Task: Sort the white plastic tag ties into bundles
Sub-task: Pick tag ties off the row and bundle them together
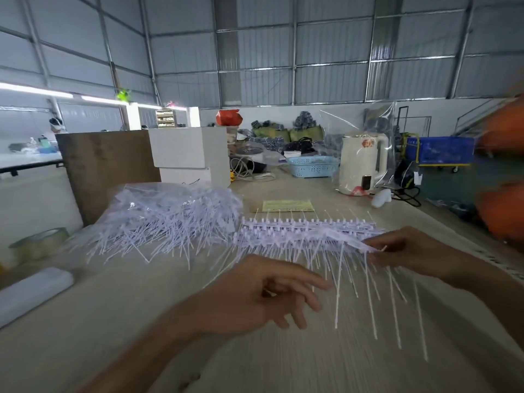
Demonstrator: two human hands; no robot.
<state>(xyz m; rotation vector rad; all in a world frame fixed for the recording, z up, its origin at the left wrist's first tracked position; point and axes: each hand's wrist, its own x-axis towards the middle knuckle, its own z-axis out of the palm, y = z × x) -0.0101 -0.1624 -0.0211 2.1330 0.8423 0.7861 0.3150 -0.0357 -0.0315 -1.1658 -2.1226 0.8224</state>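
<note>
Closest in, the left hand (263,296) hovers over the pale table (119,321), fingers loosely spread and holding nothing. Just beyond it lies a combed row of white tag ties (306,236), heads lined up, thin tails fanning toward the person. The right hand (408,251) pinches the right end of that row between thumb and fingertips. Left of the row, a clear plastic bag (136,199) spills a loose heap of ties (164,225) onto the table. Farther back, a blue basket (312,165) sits near a cream kettle (363,163) wrapped in clear plastic; what the basket holds I cannot tell. White boxes (190,154) stand behind the bag. A tape roll (39,242) rests near the left edge. Bare tabletop stretches under and in front of both hands.
</note>
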